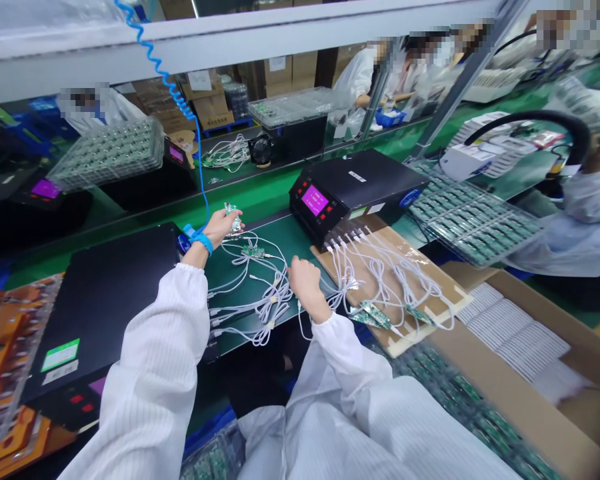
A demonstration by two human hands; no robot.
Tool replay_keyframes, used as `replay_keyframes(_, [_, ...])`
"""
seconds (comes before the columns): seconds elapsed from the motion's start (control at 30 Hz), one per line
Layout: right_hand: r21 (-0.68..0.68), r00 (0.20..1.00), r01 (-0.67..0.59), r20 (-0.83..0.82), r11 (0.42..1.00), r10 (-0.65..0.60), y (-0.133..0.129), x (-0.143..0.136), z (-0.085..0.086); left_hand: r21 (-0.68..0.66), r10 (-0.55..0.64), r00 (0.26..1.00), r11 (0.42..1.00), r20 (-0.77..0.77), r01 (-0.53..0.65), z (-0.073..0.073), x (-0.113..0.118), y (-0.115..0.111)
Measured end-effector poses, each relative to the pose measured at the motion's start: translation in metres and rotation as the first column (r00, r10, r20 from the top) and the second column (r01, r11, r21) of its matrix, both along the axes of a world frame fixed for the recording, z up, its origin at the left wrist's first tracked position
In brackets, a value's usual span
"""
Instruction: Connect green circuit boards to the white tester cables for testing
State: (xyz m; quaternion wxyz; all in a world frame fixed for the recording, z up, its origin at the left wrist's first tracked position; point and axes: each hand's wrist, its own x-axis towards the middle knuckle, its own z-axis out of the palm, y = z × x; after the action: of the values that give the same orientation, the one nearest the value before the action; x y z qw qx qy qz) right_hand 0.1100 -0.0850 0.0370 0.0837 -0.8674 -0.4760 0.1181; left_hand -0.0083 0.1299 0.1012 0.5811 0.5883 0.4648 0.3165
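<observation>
My left hand point(219, 228), with a blue wrist strap point(200, 239) on its wrist, grips a small green circuit board point(233, 217) between thumb and fingers. Just below it, another circuit board point(253, 252) lies among white cables point(270, 300) on the green bench top. My right hand point(306, 283) is closed, its fingers curled in above the bench beside the bundled cables. A white cable passes under its heel; what the fingers hold, if anything, is hidden. To its right, several boards point(373, 313) are plugged onto cables on a brown board point(430, 303).
A black tester with a lit pink screen point(315, 200) stands behind my right hand, and another black box point(110, 300) is at left. A coiled blue cord point(165, 73) hangs down to the strap. Trays of boards point(475, 217) and a carton point(545, 333) are at right. Co-workers sit nearby.
</observation>
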Motion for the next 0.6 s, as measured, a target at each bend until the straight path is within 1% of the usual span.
replay_keyframes(0.13, [0.041, 1.000, 0.014, 0.006, 0.999, -0.014, 0.000, -0.005, -0.007, 0.059, -0.007, 1.000, 0.998, -0.012, 0.008, 0.001, -0.002, 0.001])
replay_keyframes(0.2, [0.115, 0.999, 0.038, 0.012, 0.993, -0.040, 0.000, -0.010, -0.008, 0.074, -0.017, 1.000, 0.997, -0.025, 0.019, 0.000, -0.003, 0.001])
replay_keyframes(0.23, [0.165, 1.000, 0.023, 0.013, 0.986, -0.026, 0.001, -0.014, -0.010, 0.075, -0.026, 0.999, 0.997, -0.031, 0.028, 0.000, -0.003, 0.000])
replay_keyframes(0.27, [0.212, 1.000, -0.024, 0.016, 0.977, 0.021, 0.003, -0.019, -0.012, 0.073, -0.034, 0.999, 0.997, -0.039, 0.037, 0.000, -0.004, 0.000])
replay_keyframes(0.33, [0.264, 0.982, -0.189, 0.035, 0.946, 0.186, 0.011, -0.029, -0.019, 0.062, -0.057, 0.997, 0.996, -0.048, 0.060, -0.001, -0.005, -0.001])
replay_keyframes(0.4, [0.244, 0.940, -0.339, 0.056, 0.909, 0.336, 0.022, -0.040, -0.029, 0.048, -0.086, 0.995, 0.995, -0.050, 0.089, -0.001, -0.005, -0.002])
replay_keyframes(0.47, [0.195, 0.917, -0.399, 0.061, 0.896, 0.395, 0.033, -0.049, -0.039, 0.032, -0.120, 0.992, 0.992, -0.047, 0.122, -0.001, -0.007, -0.004])
replay_keyframes(0.53, [0.168, 0.908, -0.418, 0.052, 0.893, 0.416, 0.040, -0.055, -0.046, 0.011, -0.161, 0.986, 0.987, -0.049, 0.162, 0.000, -0.008, -0.005])
replay_keyframes(0.6, [0.161, 0.905, -0.425, 0.049, 0.891, 0.423, 0.041, -0.058, -0.049, -0.012, -0.203, 0.978, 0.979, -0.055, 0.203, 0.000, -0.009, -0.006])
